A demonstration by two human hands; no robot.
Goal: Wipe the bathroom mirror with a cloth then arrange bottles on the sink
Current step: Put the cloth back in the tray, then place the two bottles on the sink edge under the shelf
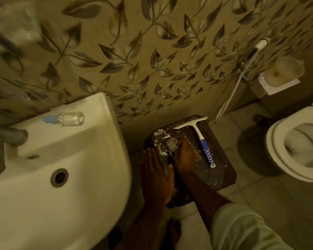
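Observation:
A clear bottle with a pale blue cap (65,119) lies on its side on the back rim of the white sink (90,177). Right of the sink, a dark paint-spattered stool (222,175) stands on the floor. My right hand (184,156) reaches down onto the stool top, its fingers closed around a small clear bottle (171,143). My left hand (156,177) is flat with fingers stretched out at the stool's left edge, holding nothing. No mirror or cloth is in view.
A white squeegee with a blue handle (201,139) lies on the stool beside my right hand. The grey tap (5,139) sits at the sink's left. A toilet (296,147) stands at right, with a spray hose (242,73) on the leaf-patterned wall.

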